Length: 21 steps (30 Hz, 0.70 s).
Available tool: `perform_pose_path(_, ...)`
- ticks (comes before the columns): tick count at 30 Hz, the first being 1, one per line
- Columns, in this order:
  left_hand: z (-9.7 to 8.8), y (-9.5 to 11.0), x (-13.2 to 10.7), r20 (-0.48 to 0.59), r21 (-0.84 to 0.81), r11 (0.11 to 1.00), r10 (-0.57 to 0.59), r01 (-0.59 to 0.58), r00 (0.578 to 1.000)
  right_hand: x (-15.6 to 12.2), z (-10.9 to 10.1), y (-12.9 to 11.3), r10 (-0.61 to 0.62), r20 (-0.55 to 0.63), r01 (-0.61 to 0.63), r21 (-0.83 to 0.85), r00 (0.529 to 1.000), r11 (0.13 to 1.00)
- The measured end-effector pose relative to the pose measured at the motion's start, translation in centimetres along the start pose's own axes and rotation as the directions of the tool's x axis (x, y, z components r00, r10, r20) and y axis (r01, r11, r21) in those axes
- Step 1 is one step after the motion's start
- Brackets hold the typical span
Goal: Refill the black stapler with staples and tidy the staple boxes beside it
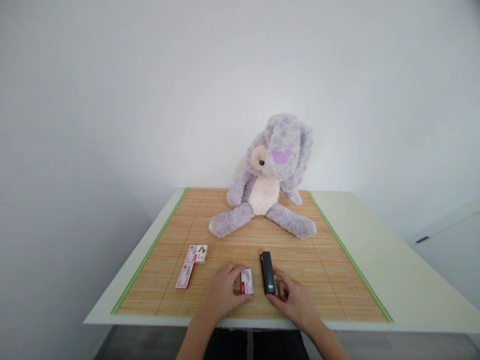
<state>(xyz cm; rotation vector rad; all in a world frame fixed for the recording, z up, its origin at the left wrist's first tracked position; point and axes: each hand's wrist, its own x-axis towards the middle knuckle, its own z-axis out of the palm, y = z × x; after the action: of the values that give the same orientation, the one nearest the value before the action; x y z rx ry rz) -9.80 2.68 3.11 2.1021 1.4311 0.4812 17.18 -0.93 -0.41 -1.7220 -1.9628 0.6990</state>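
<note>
My left hand curves around a small red and white staple box, its thumb at the near end and its fingers at the far end. The box lies on the bamboo mat. To its right is a black stapler, lying lengthwise away from me. My right hand holds the stapler from the right, thumb at its near end and index finger against its side, the other fingers curled. A narrow strip of mat separates box and stapler.
More red and white boxes lie at the left: one nearer me, one behind it, and a small one beside that. A grey plush rabbit sits against the wall at the back. The white table extends rightward.
</note>
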Motion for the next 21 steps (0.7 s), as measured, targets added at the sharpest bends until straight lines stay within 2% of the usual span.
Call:
perform_pose_path(11,0.4,0.9,0.6,-0.007,0.032,0.998,0.057,-0.057,0.998,0.4,1.6,-1.9,-0.039,-0.006,0.039,-0.017,0.999,0.999)
perform_pose_path(21,0.4,0.8,0.8,0.006,0.05,0.996,0.068,-0.069,0.998,0.5,1.9,-2.0,-0.027,-0.003,0.027,-0.053,1.0,0.998)
